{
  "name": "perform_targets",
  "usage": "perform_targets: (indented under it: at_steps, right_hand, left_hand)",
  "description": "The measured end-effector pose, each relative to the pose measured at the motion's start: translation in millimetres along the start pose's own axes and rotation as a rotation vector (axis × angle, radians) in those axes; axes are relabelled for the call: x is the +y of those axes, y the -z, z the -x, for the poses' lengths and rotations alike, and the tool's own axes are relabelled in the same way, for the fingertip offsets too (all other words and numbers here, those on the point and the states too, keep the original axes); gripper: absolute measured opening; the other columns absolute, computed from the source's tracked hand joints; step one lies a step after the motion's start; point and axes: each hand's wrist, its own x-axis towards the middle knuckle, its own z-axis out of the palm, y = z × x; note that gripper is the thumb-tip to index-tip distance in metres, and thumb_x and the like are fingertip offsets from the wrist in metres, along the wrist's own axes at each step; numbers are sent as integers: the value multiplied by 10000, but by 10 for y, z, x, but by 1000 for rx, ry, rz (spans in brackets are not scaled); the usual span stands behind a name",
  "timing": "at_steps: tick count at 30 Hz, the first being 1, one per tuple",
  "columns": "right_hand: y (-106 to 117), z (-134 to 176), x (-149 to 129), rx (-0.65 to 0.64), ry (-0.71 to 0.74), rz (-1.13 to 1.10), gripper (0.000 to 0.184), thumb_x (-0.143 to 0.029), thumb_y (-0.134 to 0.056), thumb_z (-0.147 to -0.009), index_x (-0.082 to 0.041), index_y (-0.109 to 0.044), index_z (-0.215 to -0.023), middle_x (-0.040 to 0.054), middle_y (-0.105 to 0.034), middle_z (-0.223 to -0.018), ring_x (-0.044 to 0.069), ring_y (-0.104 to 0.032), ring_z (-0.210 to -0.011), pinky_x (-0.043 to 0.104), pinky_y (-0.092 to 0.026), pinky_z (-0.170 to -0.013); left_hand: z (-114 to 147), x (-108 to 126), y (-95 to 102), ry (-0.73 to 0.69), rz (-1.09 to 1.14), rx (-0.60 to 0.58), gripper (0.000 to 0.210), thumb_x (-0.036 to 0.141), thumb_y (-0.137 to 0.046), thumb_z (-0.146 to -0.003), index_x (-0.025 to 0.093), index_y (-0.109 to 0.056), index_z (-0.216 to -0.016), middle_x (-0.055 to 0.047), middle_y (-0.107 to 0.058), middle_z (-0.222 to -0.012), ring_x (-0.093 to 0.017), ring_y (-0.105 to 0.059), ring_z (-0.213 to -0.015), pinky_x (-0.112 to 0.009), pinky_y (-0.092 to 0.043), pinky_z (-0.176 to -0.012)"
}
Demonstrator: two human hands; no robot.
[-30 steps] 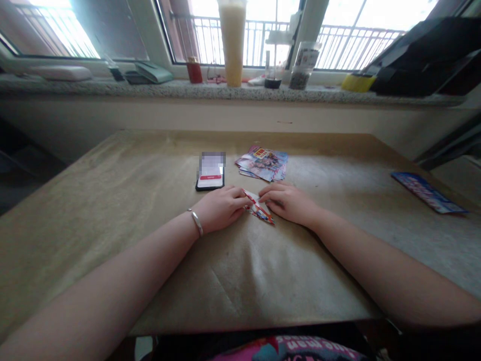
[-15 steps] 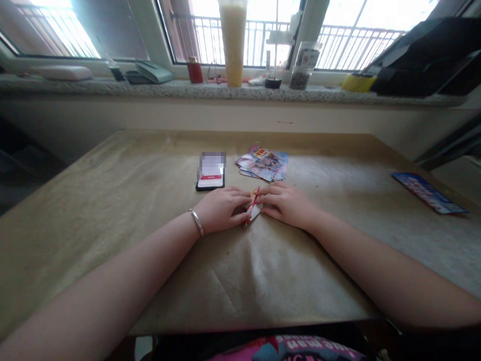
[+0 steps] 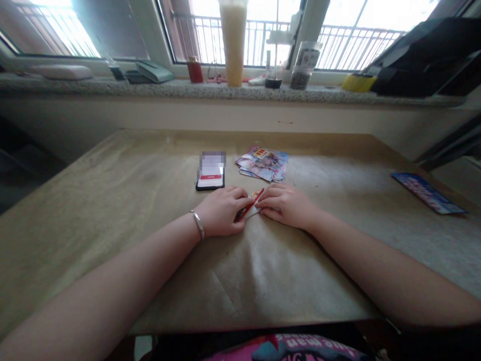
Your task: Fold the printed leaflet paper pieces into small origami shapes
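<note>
A small piece of folded paper [image 3: 252,209], white with a red strip and a coloured print, lies on the table between my two hands. My left hand [image 3: 225,210], with a silver bangle at the wrist, grips its left side, thumb below and fingers on top. From the other side, my right hand [image 3: 287,204] pinches the right edge with its fingertips. Parts of the paper are hidden under the fingers. Just beyond the hands sits a loose pile of printed paper sheets [image 3: 265,164]. A phone [image 3: 211,171] with a lit screen lies beyond my left hand.
The table [image 3: 180,291] has a creased tan cover. A blue printed strip [image 3: 428,193] lies at its right side. On the stone windowsill [image 3: 180,90] stand a tall cup [image 3: 233,45], a red jar [image 3: 195,71], a clear container [image 3: 303,65] and a black bag [image 3: 421,57].
The raised flap of the paper now lies flatter, its red strip slanting more to the right. My left thumb has moved down and left; my right hand has barely shifted.
</note>
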Motion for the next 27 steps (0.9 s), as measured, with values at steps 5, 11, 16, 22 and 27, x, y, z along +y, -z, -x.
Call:
perform_targets:
  at_steps: [5, 11, 16, 22, 27]
  right_hand:
    - [-6, -10, -11, 8, -13, 29, 205, -283, -550, -872, -213, -715, -971, 62, -684, -950, 193, -574, -868, 325, -457, -783]
    - [-18, -15, -14, 10, -32, 42, 206, -302, -530, -893, -218, -706, -958, 59, -688, -959, 187, -575, -871, 320, -446, -784]
    - [-1, -12, -36, -13, -31, 82, 243, -319, -481, -921, -221, -701, -953, 53, -696, -954, 189, -574, -878, 317, -436, -773]
    - [34, -28, -92, -52, -19, 199, 275, -320, -445, -937, -208, -696, -931, 58, -692, -908, 183, -569, -842, 297, -409, -704]
    - [60, -40, -121, -80, -11, 242, 295, -315, -429, -940, -199, -697, -900, 57, -692, -886, 175, -572, -811, 287, -388, -669]
  left_hand:
    - [-20, -59, -25, -18, 9, 21, 354, 126, -496, -737, 147, -605, -1073, -73, -648, -1041, -213, -575, -982, -349, -477, -877]
    - [-10, -180, -94, -101, 55, 75, 378, 57, -456, -781, 208, -612, -1090, -19, -623, -1199, -173, -565, -1024, -322, -478, -907]
    - [-19, -192, -118, -90, 3, 115, 313, 85, -465, -824, 217, -650, -1038, -38, -650, -1043, -161, -587, -905, -302, -485, -813]
    - [-31, -162, -100, -110, -76, 125, 220, 210, -458, -911, 209, -665, -989, -46, -655, -952, -165, -578, -852, -294, -472, -759]
    - [-29, -124, -84, -157, -221, 90, 201, 204, -479, -912, 211, -658, -1002, -43, -656, -906, -165, -571, -791, -275, -453, -661]
